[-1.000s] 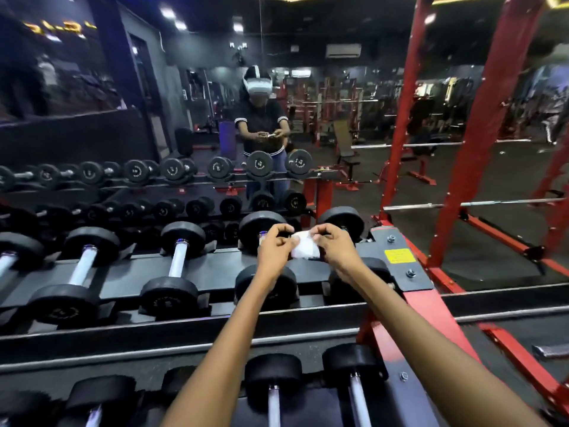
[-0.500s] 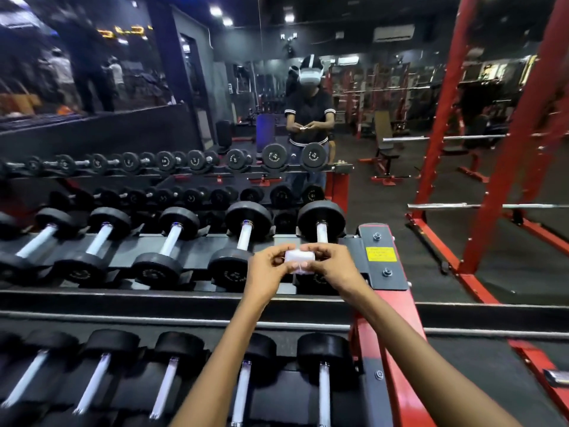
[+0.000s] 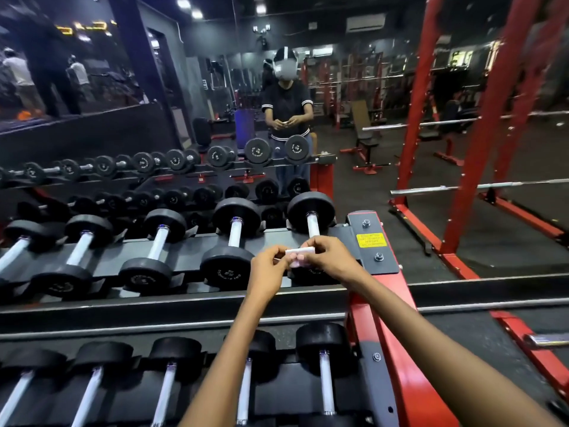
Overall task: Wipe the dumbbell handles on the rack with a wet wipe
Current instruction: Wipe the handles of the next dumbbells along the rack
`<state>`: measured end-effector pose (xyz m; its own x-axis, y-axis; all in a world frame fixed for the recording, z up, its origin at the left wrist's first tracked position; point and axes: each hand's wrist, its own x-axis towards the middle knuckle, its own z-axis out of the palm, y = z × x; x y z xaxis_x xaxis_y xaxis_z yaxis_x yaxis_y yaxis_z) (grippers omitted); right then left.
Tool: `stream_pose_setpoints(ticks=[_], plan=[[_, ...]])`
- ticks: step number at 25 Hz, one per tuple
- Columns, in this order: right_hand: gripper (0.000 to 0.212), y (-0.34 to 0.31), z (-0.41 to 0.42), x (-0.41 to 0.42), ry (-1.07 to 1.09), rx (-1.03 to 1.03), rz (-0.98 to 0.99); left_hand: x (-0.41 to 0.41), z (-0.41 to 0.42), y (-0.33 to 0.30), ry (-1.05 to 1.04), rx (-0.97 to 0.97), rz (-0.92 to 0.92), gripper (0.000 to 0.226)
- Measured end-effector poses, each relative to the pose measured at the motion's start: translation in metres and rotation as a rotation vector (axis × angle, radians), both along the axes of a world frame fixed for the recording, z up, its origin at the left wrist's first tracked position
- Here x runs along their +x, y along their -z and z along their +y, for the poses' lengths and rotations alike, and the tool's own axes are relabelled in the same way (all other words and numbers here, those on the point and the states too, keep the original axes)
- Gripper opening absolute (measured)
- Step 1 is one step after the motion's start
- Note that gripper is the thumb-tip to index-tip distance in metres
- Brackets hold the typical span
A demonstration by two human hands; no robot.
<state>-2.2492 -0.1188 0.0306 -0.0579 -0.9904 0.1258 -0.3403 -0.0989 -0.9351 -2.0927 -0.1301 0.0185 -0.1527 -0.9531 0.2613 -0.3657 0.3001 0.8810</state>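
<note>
Above rack's [image 3: 374, 241] right end | wet wipe [image 3: 300, 252]: folded, over rightmost top-row dumbbell [image 3: 311, 224] | your left hand [image 3: 267, 269], right hand [image 3: 331, 257]: fingers of both pinch it

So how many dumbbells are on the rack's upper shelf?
5: first dumbbell at the left edge, second, third, fourth, fifth at the right end, partly hidden. More may lie off-frame left.

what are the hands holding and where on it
A small folded white wet wipe, pinched at its left end by the left hand and its right end by the right hand.
</note>
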Motion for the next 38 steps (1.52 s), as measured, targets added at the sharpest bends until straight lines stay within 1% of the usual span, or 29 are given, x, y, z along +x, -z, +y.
stream_pose_setpoints(ticks=[2, 4, 6, 8, 10, 12, 14, 16, 17, 19, 21, 22, 23, 24, 25, 28, 32, 34, 37, 38], plan=[[0.016, 0.004, -0.01, -0.003, 0.121, 0.01, -0.01, -0.001, -0.01, 0.006, -0.062, 0.036, 0.05, 0.009], [0.025, 0.004, -0.018, -0.012, 0.251, 0.013, -0.024, -0.002, -0.025, 0.014, -0.163, 0.065, 0.062, 0.022], [0.027, 0.007, -0.032, -0.027, 0.351, 0.008, -0.016, -0.006, -0.047, 0.025, -0.226, 0.085, 0.049, 0.035], [0.028, 0.013, -0.05, -0.044, 0.413, 0.009, -0.002, -0.015, -0.071, 0.035, -0.239, 0.098, 0.003, 0.043], [0.028, 0.024, -0.071, -0.059, 0.464, 0.027, -0.027, -0.026, -0.097, 0.044, -0.239, 0.086, -0.043, 0.046], [0.025, 0.038, -0.095, -0.074, 0.486, 0.034, -0.01, -0.039, -0.126, 0.053, -0.24, 0.079, -0.083, 0.049], [0.024, 0.046, -0.108, -0.085, 0.492, 0.049, 0.011, -0.047, -0.157, 0.065, -0.228, 0.088, -0.165, 0.053], [0.026, 0.06, -0.125, -0.1, 0.493, 0.115, 0.032, -0.057, -0.19, 0.085, -0.195, 0.112, -0.283, 0.056], [0.027, 0.067, -0.132, -0.105, 0.465, 0.157, 0.041, -0.06, -0.201, 0.094, -0.183, 0.112, -0.35, 0.057], [0.028, 0.083, -0.148, -0.113, 0.338, 0.225, 0.034, -0.068, -0.216, 0.114, -0.185, 0.103, -0.509, 0.06], [0.024, 0.095, -0.16, -0.115, 0.195, 0.296, 0.046, -0.073, -0.219, 0.133, -0.234, 0.025, -0.714, 0.062], [0.022, 0.098, -0.165, -0.116, 0.138, 0.333, 0.069, -0.075, -0.219, 0.138, -0.259, -0.014, -0.784, 0.062], [0.021, 0.1, -0.169, -0.117, 0.088, 0.374, 0.102, -0.076, -0.219, 0.14, -0.272, -0.032, -0.817, 0.062], [0.02, 0.098, -0.169, -0.117, 0.024, 0.412, 0.126, -0.076, -0.218, 0.141, -0.282, -0.037, -0.827, 0.062], [0.021, 0.095, -0.167, -0.118, -0.053, 0.449, 0.109, -0.076, -0.219, 0.141, -0.29, -0.037, -0.834, 0.062], [0.026, 0.093, -0.165, -0.12, -0.225, 0.511, -0.106, -0.078, -0.221, 0.142, -0.304, -0.034, -0.883, 0.062], [0.033, 0.102, -0.171, -0.107, -0.389, 0.55, -0.263, -0.077, -0.223, 0.144, -0.321, -0.048, -0.894, 0.061], [0.035, 0.098, -0.169, -0.109, -0.442, 0.579, -0.259, -0.077, -0.222, 0.144, -0.318, -0.048, -0.897, 0.062], [0.035, 0.096, -0.169, -0.123, -0.409, 0.535, -0.117, -0.077, -0.22, 0.146, -0.323, -0.057, -0.891, 0.071], [0.035, 0.093, -0.171, -0.122, -0.429, 0.543, -0.114, -0.077, -0.222, 0.146, -0.325, -0.058, -0.887, 0.072]])
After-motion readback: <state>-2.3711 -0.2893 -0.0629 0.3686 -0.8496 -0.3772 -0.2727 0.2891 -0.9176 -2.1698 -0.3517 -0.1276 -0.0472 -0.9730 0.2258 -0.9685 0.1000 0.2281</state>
